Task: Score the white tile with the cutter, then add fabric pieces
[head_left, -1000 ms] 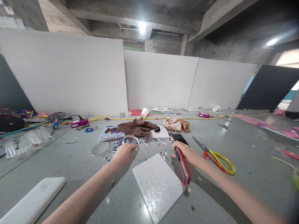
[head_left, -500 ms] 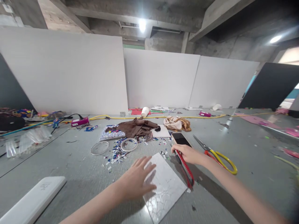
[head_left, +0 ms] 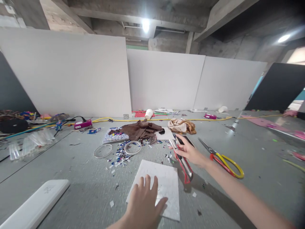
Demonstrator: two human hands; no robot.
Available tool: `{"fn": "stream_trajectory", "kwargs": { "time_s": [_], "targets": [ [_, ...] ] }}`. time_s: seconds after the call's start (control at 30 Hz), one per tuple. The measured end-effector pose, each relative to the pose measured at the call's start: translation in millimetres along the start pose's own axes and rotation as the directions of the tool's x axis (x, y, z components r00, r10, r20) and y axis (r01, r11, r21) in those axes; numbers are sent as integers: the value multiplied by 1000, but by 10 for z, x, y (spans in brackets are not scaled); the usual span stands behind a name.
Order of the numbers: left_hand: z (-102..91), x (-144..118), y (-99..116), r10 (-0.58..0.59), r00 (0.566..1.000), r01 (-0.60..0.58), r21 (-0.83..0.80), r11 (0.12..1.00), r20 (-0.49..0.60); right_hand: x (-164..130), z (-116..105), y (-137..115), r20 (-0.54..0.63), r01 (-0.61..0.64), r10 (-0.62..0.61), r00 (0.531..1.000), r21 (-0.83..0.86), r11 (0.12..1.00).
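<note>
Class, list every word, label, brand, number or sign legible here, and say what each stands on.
No text can be read.
Long white case: a grey marking on top, too blurred to read.
Paper cup: faint marks, too small to read.
Purple box: pale patches, too small to read.

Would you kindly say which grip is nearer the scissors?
Right: the right grip, holding the cutter, is just left of the scissors; the left grip is farther left, over the white square.
</note>
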State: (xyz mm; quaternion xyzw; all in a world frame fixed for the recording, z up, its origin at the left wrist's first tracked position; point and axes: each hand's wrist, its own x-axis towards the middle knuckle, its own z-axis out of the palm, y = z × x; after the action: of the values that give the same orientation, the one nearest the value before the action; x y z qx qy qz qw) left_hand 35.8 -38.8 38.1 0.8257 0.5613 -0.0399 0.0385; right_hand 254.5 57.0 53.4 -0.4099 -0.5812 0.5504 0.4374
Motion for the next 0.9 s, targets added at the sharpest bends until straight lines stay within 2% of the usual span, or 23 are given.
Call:
{"fn": "stream_trajectory", "kwargs": {
  "time_s": [0.07, 0.13, 0.23, 0.37, 0.53, 0.63, 0.8, 0.9],
  "targets": [
    [-66, 51, -70, 42, 998, -45, -68, 997, -42, 2, 103, 91, -199, -73, 96, 975, 119, 990],
    [-143, 122, -155, 86, 993, -99, -167, 981, -84, -7, 200, 168, -280, -108, 157, 947, 183, 977],
    [-216, 251, -307, 49, 992, -84, -305, 949, -119, -35, 341, 234, -292, -130, 211, 933, 274, 953],
    [-203, 403, -562, 1, 981, -69, -342, 937, -193, -65, 468, 295, -255, -187, 312, 915, 417, 889],
    [-128, 525, -822, 13, 988, -64, -338, 939, -151, -71, 439, 342, -235, -222, 346, 908, 430, 875],
    [-106, 525, -845, 53, 991, -89, -321, 943, -120, -76, 388, 308, -227, -181, 306, 924, 445, 877],
    [-139, 365, -705, 89, 995, -98, -261, 960, -45, -74, 340, 303, -205, -108, 236, 950, 494, 863],
    [-183, 263, -609, 131, 989, -113, -216, 970, 69, -62, 317, 339, -224, -122, 244, 943, 452, 884]
  ]
}}
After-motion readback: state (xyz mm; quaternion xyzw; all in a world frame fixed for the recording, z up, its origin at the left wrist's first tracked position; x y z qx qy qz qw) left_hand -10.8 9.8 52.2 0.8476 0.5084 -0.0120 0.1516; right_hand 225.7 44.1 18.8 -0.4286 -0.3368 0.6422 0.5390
